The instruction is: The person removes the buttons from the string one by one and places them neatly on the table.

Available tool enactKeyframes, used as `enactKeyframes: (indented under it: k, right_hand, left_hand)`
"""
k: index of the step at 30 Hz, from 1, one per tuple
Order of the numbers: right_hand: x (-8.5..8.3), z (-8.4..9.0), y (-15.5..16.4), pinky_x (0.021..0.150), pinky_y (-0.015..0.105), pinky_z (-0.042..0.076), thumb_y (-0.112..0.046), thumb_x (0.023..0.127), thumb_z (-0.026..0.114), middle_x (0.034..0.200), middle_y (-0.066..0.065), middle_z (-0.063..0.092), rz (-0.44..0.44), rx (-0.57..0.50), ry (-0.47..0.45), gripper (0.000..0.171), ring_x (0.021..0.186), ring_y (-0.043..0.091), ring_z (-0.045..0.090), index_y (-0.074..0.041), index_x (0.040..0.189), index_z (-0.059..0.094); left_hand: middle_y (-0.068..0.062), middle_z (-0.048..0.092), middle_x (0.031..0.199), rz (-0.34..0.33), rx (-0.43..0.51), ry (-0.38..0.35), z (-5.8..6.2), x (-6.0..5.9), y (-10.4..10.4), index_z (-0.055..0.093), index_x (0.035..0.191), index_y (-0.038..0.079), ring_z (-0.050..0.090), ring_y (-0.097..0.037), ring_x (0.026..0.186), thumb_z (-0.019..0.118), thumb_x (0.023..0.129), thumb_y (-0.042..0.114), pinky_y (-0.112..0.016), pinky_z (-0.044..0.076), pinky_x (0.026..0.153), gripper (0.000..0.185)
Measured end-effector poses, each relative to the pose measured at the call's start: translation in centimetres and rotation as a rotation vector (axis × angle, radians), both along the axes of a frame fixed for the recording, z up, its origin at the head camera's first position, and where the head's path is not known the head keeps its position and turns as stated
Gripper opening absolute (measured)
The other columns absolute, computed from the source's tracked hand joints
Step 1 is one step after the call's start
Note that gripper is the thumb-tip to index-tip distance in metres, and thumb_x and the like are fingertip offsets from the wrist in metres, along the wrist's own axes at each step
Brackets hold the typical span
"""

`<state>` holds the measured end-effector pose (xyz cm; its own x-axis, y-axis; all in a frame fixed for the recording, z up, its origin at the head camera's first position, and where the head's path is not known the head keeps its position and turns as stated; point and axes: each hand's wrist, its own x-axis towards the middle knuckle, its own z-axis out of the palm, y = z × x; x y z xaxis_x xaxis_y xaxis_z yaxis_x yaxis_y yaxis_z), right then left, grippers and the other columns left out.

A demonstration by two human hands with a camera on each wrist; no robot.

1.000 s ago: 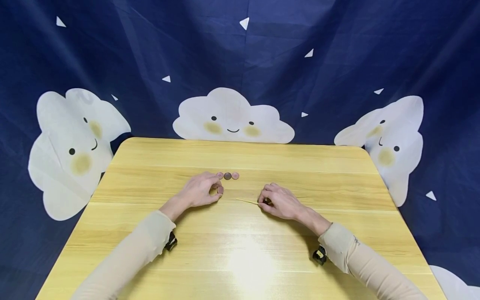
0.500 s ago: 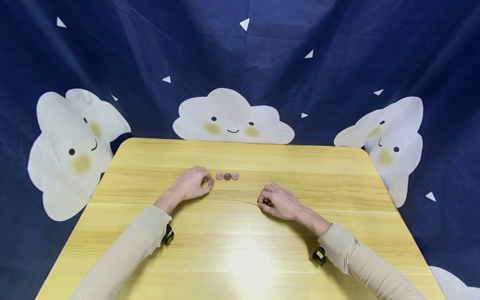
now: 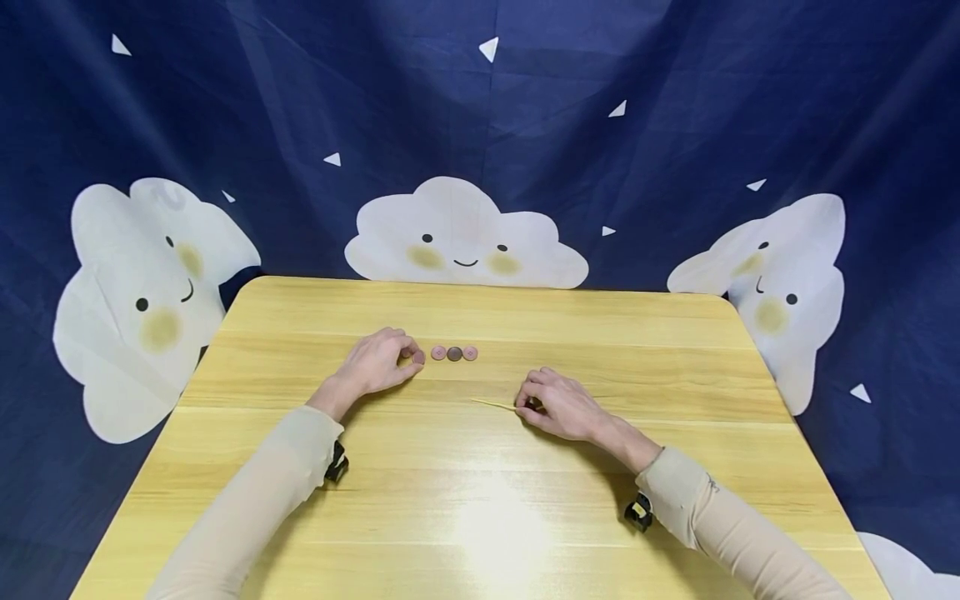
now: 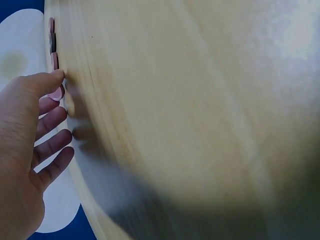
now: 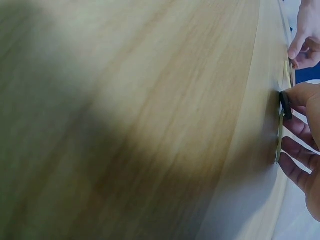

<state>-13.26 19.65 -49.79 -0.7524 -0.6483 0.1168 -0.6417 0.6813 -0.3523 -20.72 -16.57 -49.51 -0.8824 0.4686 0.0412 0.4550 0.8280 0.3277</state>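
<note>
Light wooden table [image 3: 480,500], row of small buttons [image 3: 453,353], thin stick [image 3: 492,403]

pink button [image 4: 56,93] between fingers [image 4: 50,80]

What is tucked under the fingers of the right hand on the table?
The right hand pinches a small dark button, and a thin stick pokes out towards the left. The fingers cover the rest of both.

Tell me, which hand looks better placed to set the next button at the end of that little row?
Probably the left hand: it pinches a pink button just left of the row of three buttons. The right hand sits apart, holding a dark button beside a thin stick.
</note>
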Motion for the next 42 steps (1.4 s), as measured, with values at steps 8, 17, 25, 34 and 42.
enactKeyframes:
  k: [8, 17, 25, 34, 42]
  right_hand:
    - [0.07, 0.07, -0.04, 0.079, 0.027, 0.053, -0.024, 0.099, 0.071, 0.101, -0.008, 0.069, -0.004, 0.005, -0.007, 0.005, 0.096, 0.012, 0.059, -0.022, 0.098, 0.075]
    - [0.05, 0.1, -0.06, 0.078, 0.026, 0.052, -0.024, 0.099, 0.071, 0.1, -0.007, 0.069, 0.001, -0.002, -0.003, 0.005, 0.094, 0.012, 0.058, -0.022, 0.097, 0.075]
    - [0.02, 0.02, -0.03, 0.078, 0.027, 0.053, -0.023, 0.098, 0.071, 0.101, -0.007, 0.069, 0.004, -0.003, -0.007, 0.004, 0.095, 0.012, 0.059, -0.022, 0.098, 0.075]
    - [-0.01, 0.03, -0.06, 0.078, 0.027, 0.053, -0.024, 0.098, 0.071, 0.1, -0.007, 0.069, 0.0, -0.002, -0.001, 0.005, 0.094, 0.012, 0.059, -0.021, 0.099, 0.075]
    - [-0.02, 0.11, -0.13, 0.076, 0.025, 0.051, -0.025, 0.098, 0.071, 0.098, -0.008, 0.068, -0.005, 0.0, 0.014, 0.006, 0.093, 0.012, 0.059, -0.02, 0.098, 0.075]
  left_hand:
    - [0.001, 0.071, 0.1, -0.013, 0.01, 0.006, 0.02, -0.29, 0.06, 0.079, 0.115, 0.016, 0.064, -0.02, 0.095, 0.074, 0.098, 0.036, -0.04, 0.057, 0.084, 0.026]
    - [0.0, 0.07, 0.101, -0.003, 0.017, -0.027, 0.25, -0.56, 0.2, 0.078, 0.117, 0.017, 0.063, -0.02, 0.095, 0.073, 0.099, 0.036, -0.043, 0.056, 0.084, 0.027]
    - [0.001, 0.068, 0.101, 0.01, 0.014, -0.058, 0.44, -0.61, 0.29, 0.079, 0.117, 0.02, 0.061, -0.02, 0.095, 0.074, 0.099, 0.037, -0.042, 0.055, 0.085, 0.026]
    - [0.0, 0.066, 0.1, 0.013, -0.007, -0.071, 0.55, -0.9, 0.37, 0.079, 0.12, 0.021, 0.059, -0.02, 0.094, 0.074, 0.097, 0.034, -0.041, 0.053, 0.085, 0.027]
    - [-0.002, 0.068, 0.101, 0.004, 0.0, -0.064, 0.7, -0.99, 0.45, 0.078, 0.12, 0.019, 0.06, -0.022, 0.097, 0.071, 0.099, 0.036, -0.044, 0.053, 0.086, 0.029]
